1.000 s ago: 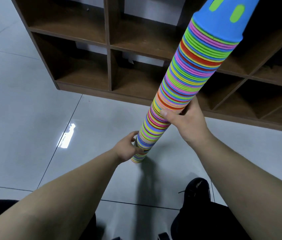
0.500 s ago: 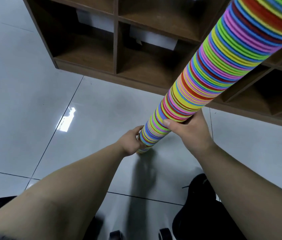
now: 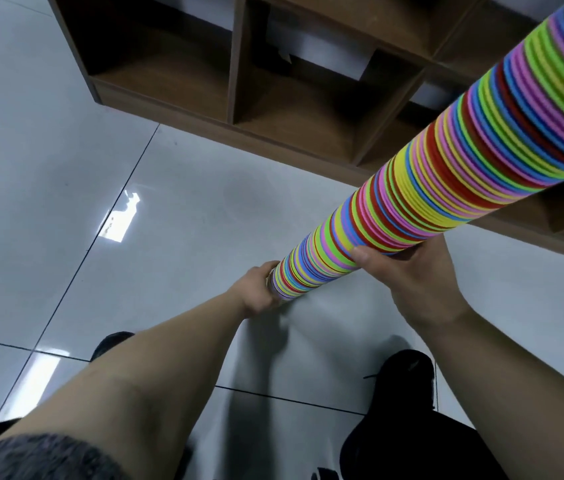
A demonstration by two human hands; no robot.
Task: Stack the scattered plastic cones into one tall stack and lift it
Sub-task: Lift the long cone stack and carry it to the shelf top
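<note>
One long stack of plastic cones (image 3: 446, 164), striped in many bright colours, runs from the middle of the head view up to the top right corner, where its top leaves the picture. It hangs tilted above the floor. My left hand (image 3: 259, 289) grips its bottom end. My right hand (image 3: 412, 271) is wrapped around the stack a little higher, from the underside, thumb on the near side.
A brown wooden shelf unit (image 3: 235, 64) with open compartments stands on the grey tiled floor (image 3: 65, 168) just behind the stack. My black shoes (image 3: 408, 379) are below my arms.
The stack has come up higher and closer to the camera, and its blue top cone has left the frame. Both hands keep their grip.
</note>
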